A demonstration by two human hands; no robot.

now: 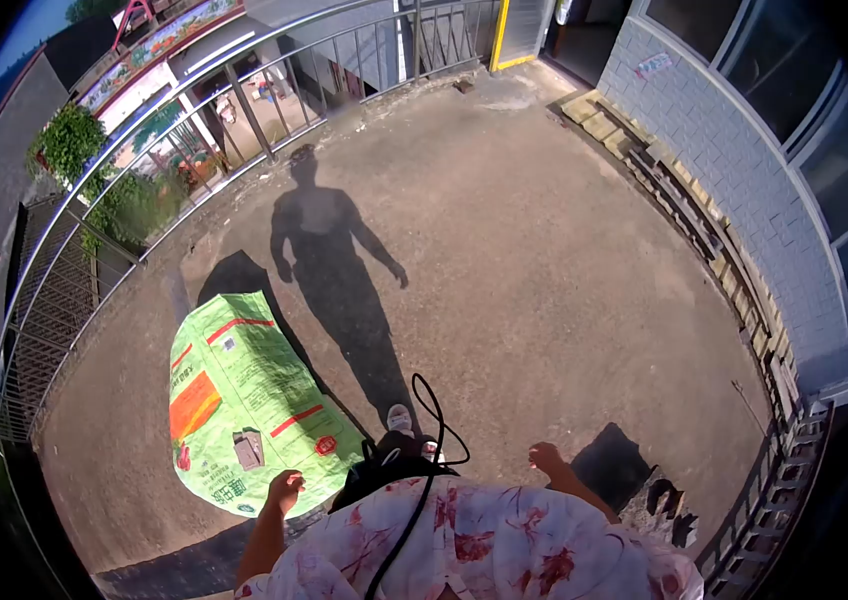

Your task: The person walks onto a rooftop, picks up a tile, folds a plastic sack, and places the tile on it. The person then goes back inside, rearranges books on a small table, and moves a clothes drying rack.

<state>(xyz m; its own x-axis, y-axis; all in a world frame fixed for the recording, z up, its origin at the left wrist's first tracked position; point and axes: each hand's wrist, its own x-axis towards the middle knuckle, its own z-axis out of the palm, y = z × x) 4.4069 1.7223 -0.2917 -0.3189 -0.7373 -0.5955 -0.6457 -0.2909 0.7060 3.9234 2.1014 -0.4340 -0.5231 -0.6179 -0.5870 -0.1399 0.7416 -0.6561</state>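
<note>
My left hand (287,490) hangs low with loosely bent fingers, and I see nothing in it. From this view it overlaps the near edge of a light green printed woven sack (234,370), spread on the ground; contact cannot be made out. A small grey-brown flat piece (249,450) shows on the sack. Out to the side over bare concrete is my right hand (545,457), its fingers slightly bent and apart, holding nothing visible. A black cable (431,405) loops in front of my patterned top.
A metal railing (244,105) curves along the left and far edges. Wooden planks (684,200) line the foot of the tiled wall (744,150) at right. A dark piece (612,465) or shadow lies beyond my right hand. An open doorway (584,40) stands far ahead.
</note>
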